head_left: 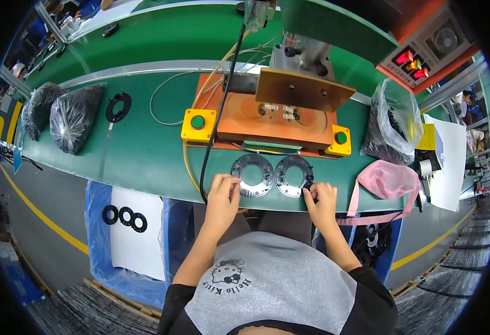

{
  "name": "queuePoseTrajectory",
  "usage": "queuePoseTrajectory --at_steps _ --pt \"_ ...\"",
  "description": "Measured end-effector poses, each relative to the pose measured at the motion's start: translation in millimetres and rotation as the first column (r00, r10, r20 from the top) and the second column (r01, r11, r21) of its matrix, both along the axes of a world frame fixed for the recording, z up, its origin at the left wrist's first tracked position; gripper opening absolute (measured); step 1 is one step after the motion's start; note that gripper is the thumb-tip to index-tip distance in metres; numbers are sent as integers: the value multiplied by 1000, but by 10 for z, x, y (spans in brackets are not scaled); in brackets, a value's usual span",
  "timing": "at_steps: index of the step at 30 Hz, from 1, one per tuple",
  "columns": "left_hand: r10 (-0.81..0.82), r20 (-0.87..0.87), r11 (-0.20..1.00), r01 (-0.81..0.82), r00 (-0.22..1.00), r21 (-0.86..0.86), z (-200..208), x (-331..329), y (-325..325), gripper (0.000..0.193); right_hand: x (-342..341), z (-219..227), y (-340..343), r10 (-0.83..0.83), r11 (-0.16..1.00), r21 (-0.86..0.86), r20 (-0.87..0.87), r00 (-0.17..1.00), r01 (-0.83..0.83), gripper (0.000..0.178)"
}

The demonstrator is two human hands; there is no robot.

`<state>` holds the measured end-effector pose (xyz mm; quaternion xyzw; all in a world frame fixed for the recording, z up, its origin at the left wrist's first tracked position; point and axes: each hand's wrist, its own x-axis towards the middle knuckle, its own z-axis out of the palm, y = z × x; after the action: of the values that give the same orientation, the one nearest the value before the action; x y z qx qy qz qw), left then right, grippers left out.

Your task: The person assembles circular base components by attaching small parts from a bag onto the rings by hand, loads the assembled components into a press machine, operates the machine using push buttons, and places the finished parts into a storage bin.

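Two ring-shaped discs with shiny and black faces lie side by side on the green bench in front of me, the left ring (243,186) and the right ring (287,188). At the left ring's outer edge is my left hand (221,194), its fingers closed in a pinch; whatever they grip is too small to make out. My right hand (322,201) sits by the outer edge of the right ring, thumb and fingers drawn together. Small black bits show near its thumb, but I cannot tell whether they are held. Behind the rings stands an orange press bed (245,128).
Yellow boxes with green buttons (198,122) (341,138) flank the press; a brown plate (306,89) hangs above. Bags of black parts (76,120) (393,125), a black ring (118,107) and a pink mesh item (387,180) lie around. A blue-lined bin (97,251) holds black rings. A black cable (220,106) crosses the bench.
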<state>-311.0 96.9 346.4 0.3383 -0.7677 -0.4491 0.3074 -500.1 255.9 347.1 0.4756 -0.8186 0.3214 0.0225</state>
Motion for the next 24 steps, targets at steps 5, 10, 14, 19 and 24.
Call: queuePoseTrajectory --at_steps 5,10,14,19,24 --pt "0 79 998 4 997 -56 -105 100 68 9 -82 -96 193 21 995 94 -18 1000 -19 23" --pt "-13 -28 997 15 1000 69 -100 160 132 12 -187 226 290 -65 998 14 121 991 63 24" --pt "3 -59 998 1 998 58 -98 182 88 12 -1177 590 228 -213 961 -212 -154 965 178 10" --pt "-28 -128 995 39 991 90 -63 115 33 12 -3408 615 511 -537 809 -21 -434 723 588 12" --pt "-60 -126 974 86 990 208 -20 178 -26 16 -4273 -31 273 -414 809 322 -284 865 492 17"
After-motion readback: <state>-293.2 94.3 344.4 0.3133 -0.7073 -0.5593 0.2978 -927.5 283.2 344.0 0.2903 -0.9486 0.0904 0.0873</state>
